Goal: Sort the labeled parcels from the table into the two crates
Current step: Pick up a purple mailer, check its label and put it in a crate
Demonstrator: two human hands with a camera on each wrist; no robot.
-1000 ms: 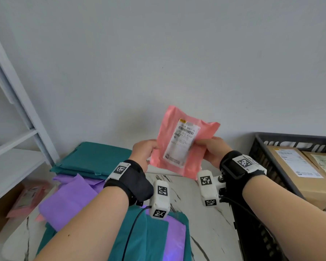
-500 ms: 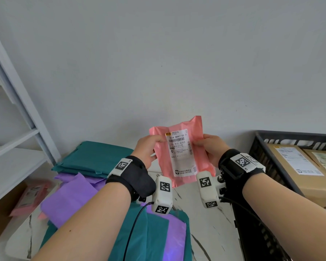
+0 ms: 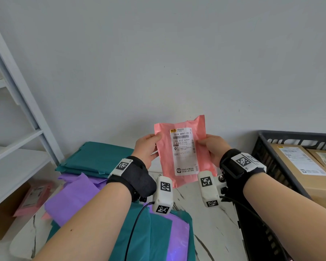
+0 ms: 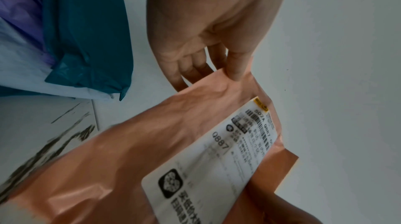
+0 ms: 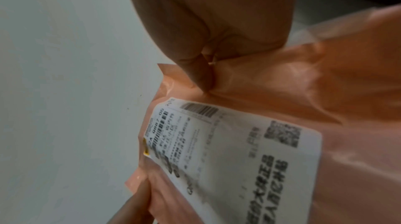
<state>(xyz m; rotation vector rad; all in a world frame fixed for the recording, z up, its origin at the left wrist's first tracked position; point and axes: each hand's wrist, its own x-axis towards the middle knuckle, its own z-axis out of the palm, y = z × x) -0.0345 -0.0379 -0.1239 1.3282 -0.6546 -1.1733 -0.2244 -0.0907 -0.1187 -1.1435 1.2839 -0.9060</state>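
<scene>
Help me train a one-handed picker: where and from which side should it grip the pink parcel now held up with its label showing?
Take the pink parcel by a bare side margin near its top, coming in sideways, as the left hand and right hand do now. It is a flat, limp bag held upright, so an edge pinch probably suits it and leaves the white label uncovered.

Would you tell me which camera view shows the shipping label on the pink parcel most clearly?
The head view: the shipping label faces the camera upright and sharp on the pink parcel. The left wrist view shows it slanted and partly blurred; the right wrist view shows it at a steep angle, blurrier still.
</scene>
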